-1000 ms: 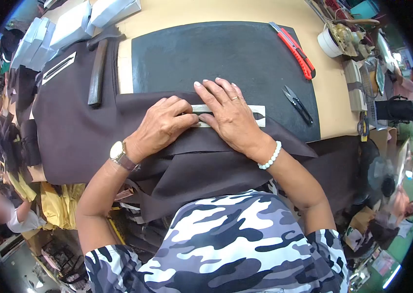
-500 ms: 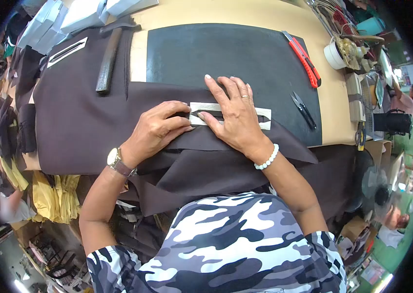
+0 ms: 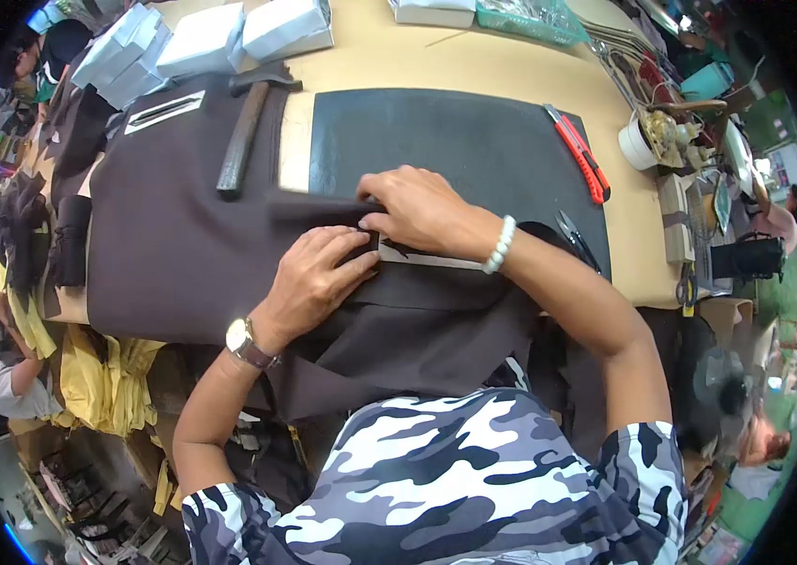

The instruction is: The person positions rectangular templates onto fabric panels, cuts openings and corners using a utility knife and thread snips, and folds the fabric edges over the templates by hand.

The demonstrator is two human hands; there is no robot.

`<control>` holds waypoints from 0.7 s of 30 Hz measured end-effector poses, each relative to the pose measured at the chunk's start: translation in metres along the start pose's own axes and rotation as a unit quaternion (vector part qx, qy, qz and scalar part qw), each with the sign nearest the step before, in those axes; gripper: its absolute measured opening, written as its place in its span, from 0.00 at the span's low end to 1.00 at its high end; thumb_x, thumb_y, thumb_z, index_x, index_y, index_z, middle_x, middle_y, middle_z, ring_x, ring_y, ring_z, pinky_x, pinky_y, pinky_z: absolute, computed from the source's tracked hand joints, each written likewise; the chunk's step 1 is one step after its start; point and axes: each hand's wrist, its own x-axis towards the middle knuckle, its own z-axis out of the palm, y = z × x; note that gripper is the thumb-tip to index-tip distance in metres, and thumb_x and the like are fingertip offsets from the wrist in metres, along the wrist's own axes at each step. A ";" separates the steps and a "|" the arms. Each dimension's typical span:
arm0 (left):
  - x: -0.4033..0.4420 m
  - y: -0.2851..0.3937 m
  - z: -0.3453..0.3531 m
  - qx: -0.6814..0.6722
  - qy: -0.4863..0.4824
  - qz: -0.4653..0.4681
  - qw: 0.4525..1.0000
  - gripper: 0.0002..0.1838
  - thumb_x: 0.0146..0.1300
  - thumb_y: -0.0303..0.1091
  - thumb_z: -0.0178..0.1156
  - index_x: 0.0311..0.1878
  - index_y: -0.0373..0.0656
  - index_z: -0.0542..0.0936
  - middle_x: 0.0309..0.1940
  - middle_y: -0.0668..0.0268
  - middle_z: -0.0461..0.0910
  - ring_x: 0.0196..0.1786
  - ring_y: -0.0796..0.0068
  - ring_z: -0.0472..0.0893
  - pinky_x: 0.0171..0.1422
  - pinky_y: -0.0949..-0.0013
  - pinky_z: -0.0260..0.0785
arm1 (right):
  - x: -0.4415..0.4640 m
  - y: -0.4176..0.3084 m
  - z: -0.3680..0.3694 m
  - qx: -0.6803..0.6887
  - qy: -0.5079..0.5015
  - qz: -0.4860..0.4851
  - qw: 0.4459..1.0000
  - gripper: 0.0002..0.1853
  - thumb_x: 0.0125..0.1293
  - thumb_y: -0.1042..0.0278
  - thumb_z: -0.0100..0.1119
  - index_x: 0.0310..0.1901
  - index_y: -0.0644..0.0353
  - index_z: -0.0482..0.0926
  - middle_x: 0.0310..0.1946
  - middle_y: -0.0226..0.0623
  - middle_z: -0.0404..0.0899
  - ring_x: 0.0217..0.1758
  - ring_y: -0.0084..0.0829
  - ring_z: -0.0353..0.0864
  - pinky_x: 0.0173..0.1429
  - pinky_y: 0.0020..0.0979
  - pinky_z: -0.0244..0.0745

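Though near hands point(image 3: 317, 276) point(image 3: 422, 209), hammer point(image 3: 245, 141) apart

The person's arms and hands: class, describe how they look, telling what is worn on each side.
The person wears short sleeves in a white, grey and black camouflage print. At the wrist of the left hand is a watch with a round, pale face and a dark brown strap. At the wrist of the right hand is a bracelet of round, pale beads. Neither hand wears a glove.

Dark brown fabric point(image 3: 187, 245) spreads flat beyond the left hand point(image 3: 318, 282) and rumples beneath it, its far edge pinched by the right hand point(image 3: 422, 212). A partly hidden pale strip point(image 3: 431, 259) lies under the right wrist.
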 end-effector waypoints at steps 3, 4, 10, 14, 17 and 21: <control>0.009 0.014 -0.020 0.034 0.028 -0.020 0.999 0.21 0.47 0.39 0.71 0.43 0.39 0.81 0.48 0.58 0.78 0.53 0.58 0.77 0.56 0.59 0.71 | 0.046 -0.007 -0.022 0.110 0.003 -0.001 0.994 0.12 0.60 0.67 0.58 0.39 0.69 0.79 0.30 0.44 0.81 0.35 0.34 0.80 0.46 0.35 0.74; 0.016 0.023 -0.031 0.034 0.024 -0.042 0.998 0.25 0.46 0.43 0.72 0.46 0.38 0.80 0.49 0.57 0.77 0.55 0.56 0.75 0.58 0.57 0.69 | 0.063 -0.004 -0.030 0.150 0.079 -0.031 0.985 0.11 0.61 0.68 0.57 0.37 0.69 0.79 0.27 0.41 0.81 0.32 0.29 0.79 0.45 0.33 0.74; 0.040 0.042 -0.039 0.062 -0.088 -0.127 0.986 0.64 0.36 0.68 0.70 0.70 0.35 0.54 0.68 0.46 0.57 0.71 0.46 0.56 0.71 0.42 0.48 | 0.120 0.016 -0.119 0.582 0.399 0.076 0.704 0.12 0.67 0.71 0.52 0.48 0.68 0.73 0.39 0.39 0.79 0.35 0.28 0.78 0.40 0.30 0.76; 0.043 0.008 0.002 0.078 0.014 -0.147 0.986 0.63 0.40 0.62 0.70 0.71 0.35 0.49 0.69 0.45 0.55 0.71 0.46 0.55 0.70 0.41 0.49 | 0.099 0.054 -0.136 0.661 0.414 0.087 0.620 0.10 0.66 0.78 0.46 0.49 0.67 0.71 0.40 0.40 0.77 0.40 0.30 0.79 0.45 0.33 0.79; 0.065 -0.014 0.025 0.066 0.113 -0.153 0.980 0.59 0.49 0.49 0.71 0.72 0.31 0.43 0.67 0.42 0.57 0.70 0.45 0.59 0.71 0.48 0.51 | 0.070 0.078 -0.132 0.708 0.375 0.079 0.593 0.16 0.64 0.82 0.46 0.54 0.63 0.65 0.43 0.43 0.75 0.40 0.35 0.80 0.42 0.43 0.81; 0.098 -0.035 0.015 -0.112 0.197 -0.271 0.936 0.40 0.55 0.23 0.63 0.71 0.41 0.57 0.35 0.53 0.83 0.38 0.66 0.83 0.46 0.66 0.75 | 0.024 0.094 -0.133 0.621 0.406 0.089 0.665 0.10 0.63 0.70 0.59 0.47 0.57 0.74 0.36 0.32 0.81 0.33 0.24 0.81 0.40 0.38 0.80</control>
